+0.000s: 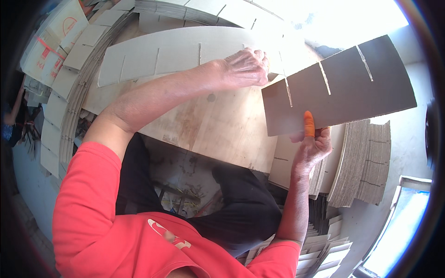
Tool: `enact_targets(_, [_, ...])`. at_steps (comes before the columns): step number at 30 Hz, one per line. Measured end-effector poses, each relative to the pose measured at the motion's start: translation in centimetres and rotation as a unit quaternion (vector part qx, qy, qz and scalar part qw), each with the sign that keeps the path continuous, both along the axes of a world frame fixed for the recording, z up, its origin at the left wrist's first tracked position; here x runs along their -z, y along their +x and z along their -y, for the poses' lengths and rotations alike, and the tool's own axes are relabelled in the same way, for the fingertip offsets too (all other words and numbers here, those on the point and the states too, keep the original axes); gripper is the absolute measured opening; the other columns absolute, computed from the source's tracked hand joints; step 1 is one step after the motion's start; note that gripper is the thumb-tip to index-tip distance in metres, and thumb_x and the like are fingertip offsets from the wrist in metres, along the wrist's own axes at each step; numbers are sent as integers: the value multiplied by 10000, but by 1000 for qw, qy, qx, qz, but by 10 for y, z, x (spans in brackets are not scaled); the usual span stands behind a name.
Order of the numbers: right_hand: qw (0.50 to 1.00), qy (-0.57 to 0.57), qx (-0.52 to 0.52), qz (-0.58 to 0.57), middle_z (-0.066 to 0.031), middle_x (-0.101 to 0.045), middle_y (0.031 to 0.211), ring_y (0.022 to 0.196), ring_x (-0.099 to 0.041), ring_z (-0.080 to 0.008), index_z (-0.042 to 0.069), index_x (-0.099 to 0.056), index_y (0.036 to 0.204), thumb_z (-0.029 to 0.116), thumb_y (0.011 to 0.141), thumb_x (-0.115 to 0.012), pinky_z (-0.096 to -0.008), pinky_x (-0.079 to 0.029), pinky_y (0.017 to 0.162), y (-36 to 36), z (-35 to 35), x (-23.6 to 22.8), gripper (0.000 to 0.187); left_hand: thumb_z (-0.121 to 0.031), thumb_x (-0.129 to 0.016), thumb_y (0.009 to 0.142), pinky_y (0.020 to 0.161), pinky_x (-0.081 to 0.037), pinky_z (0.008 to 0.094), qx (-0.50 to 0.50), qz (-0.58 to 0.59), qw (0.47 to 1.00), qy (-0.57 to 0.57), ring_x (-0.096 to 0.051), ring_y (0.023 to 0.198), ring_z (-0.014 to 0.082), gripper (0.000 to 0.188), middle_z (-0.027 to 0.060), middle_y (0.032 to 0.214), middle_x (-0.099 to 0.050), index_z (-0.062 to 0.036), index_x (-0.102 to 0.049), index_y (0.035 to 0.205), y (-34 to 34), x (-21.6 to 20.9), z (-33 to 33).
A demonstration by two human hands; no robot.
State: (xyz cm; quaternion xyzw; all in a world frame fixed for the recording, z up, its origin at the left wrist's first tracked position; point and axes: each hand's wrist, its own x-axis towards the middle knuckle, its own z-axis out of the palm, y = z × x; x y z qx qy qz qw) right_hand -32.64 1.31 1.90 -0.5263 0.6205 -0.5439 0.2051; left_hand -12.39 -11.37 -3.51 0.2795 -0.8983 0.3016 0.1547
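A long pale cardboard strip with slots (178,53) lies across the far part of the wooden table. Over its right part is my left hand (245,67), back up, fingers curled closed; whatever is between them is hidden. My right hand (315,143) grips a shorter grey slotted cardboard piece (340,88) by its lower edge, holding it raised and tilted at the right. An orange finger cover (309,124) shows on one digit, lying against the face of the piece. Its slots run down from the upper edge. The piece's left end is close to my left hand.
The wooden table top (208,125) spreads before me. Stacked cardboard pieces (366,162) stand at the right, with more slotted stacks (79,78) along the left and a pile (199,11) at the far edge. Loose pieces (320,255) lie low at the right.
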Motion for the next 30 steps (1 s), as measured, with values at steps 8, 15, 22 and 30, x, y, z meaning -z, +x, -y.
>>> enact_targets(8, [999,11,-26,22,-35,-637,703,449,-547,-64,7,-618,906,78,883,-659,-188,-419,404,3,2,2,84,-3,-631,584,406,-437,245,-18,39,999,10,-516,613,159,166,135,716,-569,73,-611,730,6,2,-7])
enact_targets(15, [999,38,-21,-7,-34,-639,712,458,-548,-63,8,-624,932,51,888,-642,-185,-417,405,8,4,1,64,-8,-637,599,414,-428,233,6,42,999,20,-488,611,134,155,102,700,-550,64,-598,731,7,4,-17])
enact_targets(22, [999,24,-41,-13,-34,-635,701,470,-543,-60,5,-630,972,33,891,-629,-193,-423,434,11,12,9,85,-45,-614,620,393,-355,233,38,6,999,-35,-442,584,125,76,30,642,-451,10,-570,648,2,12,-35])
enact_targets(30, [999,46,-23,15,-27,-603,607,461,-534,-61,7,-641,948,42,895,-624,-203,-414,438,8,26,38,66,-299,-673,751,448,-377,270,122,-62,985,109,-471,579,144,322,29,677,-499,-10,-554,670,-11,2,-87])
